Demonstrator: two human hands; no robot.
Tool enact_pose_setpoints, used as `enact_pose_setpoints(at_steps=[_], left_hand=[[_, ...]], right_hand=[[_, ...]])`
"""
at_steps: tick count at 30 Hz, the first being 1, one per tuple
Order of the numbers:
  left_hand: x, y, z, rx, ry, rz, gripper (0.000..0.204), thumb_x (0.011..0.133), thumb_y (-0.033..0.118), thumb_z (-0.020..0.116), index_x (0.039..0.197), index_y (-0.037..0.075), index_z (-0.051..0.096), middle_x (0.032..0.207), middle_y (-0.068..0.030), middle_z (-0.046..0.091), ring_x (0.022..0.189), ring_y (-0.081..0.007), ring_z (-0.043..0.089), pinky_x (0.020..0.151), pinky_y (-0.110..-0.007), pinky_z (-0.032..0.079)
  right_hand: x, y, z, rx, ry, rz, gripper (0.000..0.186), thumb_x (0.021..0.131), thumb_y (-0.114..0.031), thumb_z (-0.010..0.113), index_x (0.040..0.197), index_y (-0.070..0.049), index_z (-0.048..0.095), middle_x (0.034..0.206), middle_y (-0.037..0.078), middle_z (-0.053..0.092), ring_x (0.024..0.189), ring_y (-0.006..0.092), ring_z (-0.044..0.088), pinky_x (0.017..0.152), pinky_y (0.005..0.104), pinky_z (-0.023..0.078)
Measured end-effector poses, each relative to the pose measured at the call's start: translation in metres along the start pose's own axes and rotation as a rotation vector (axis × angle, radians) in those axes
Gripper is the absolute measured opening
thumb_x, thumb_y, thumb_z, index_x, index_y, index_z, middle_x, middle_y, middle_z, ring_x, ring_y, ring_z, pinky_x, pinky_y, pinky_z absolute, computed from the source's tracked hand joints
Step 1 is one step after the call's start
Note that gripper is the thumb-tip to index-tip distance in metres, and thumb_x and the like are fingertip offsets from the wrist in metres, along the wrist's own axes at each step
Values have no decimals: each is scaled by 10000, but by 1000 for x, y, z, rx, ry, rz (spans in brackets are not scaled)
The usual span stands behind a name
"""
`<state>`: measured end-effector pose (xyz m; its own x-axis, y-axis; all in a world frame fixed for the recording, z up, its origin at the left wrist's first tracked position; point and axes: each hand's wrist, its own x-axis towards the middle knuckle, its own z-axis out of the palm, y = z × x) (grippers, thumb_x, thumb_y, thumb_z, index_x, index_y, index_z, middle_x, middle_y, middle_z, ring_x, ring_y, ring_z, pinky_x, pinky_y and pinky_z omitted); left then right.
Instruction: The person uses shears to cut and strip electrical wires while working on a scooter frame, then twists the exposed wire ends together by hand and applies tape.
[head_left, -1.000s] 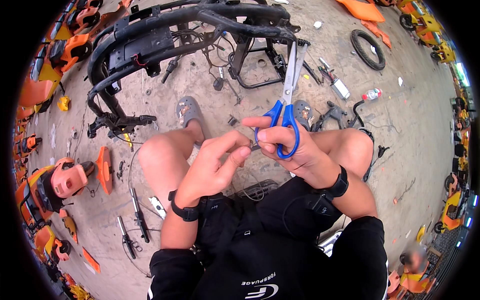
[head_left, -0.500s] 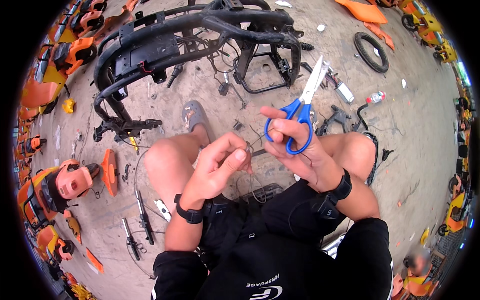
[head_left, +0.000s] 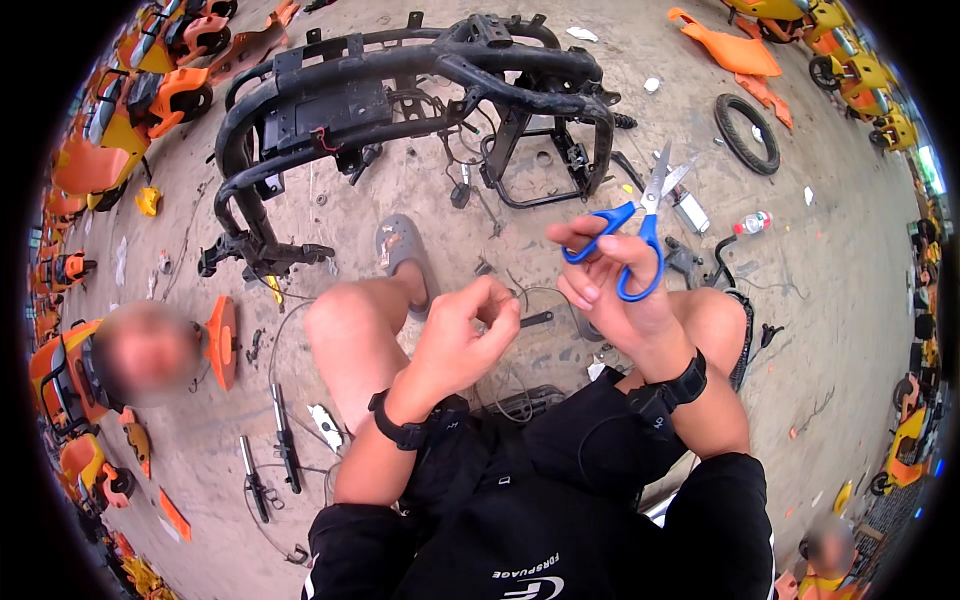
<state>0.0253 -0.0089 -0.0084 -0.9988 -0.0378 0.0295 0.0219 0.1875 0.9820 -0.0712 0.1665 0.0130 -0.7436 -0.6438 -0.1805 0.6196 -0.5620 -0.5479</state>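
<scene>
Gripping a pair of blue-handled scissors (head_left: 640,235), my right hand (head_left: 615,295) is closed through the handle loops, with the blades standing slightly parted and pointing up and away from me, raised above my right knee (head_left: 712,322). I am pinching a thin dark wire (head_left: 530,300) with my left hand (head_left: 465,335): thumb and forefinger are closed on it, the remaining fingers are curled in, and the wire is arcing across toward the right hand. Whether the wire is touching the right hand, I cannot tell. Both hands are sitting near each other between my bare knees, and each wrist is wearing a black watch. I am squatting, and my grey sandal (head_left: 400,250) is resting on the concrete floor (head_left: 820,300) just beyond the left knee (head_left: 340,320). Farther out, I am seeing a stripped black scooter frame (head_left: 400,90) lying across the floor, with loose cables trailing from it. A small black tyre (head_left: 745,130) is lying well apart to the right, near a plastic bottle (head_left: 752,222). Orange body panels (head_left: 735,50) are lying scattered around the rim of the view, and two slim black fork tubes (head_left: 280,440) are lying side by side on the floor to my left.
</scene>
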Motion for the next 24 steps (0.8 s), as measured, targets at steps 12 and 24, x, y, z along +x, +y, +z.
enact_pose_setpoints(at_steps=[12,24], left_hand=[[4,-4,-3,381,251,185,62,794,9,608,830,-8,560,932,-108,563,855,-206,536,724,-285,452],[2,-21,-3,-338,283,-63,197,975,78,460,787,23,437,652,-12,448,569,-79,416,513,-228,352]], right_hand=[[4,18,-24,-896,29,-196,375,856,-226,707,1138,6,623,1007,42,673,943,101,595,808,228,466],[-7,7,-14,-498,-217,556,358,869,-359,663,774,-14,657,546,33,586,412,92,468,404,246,334]])
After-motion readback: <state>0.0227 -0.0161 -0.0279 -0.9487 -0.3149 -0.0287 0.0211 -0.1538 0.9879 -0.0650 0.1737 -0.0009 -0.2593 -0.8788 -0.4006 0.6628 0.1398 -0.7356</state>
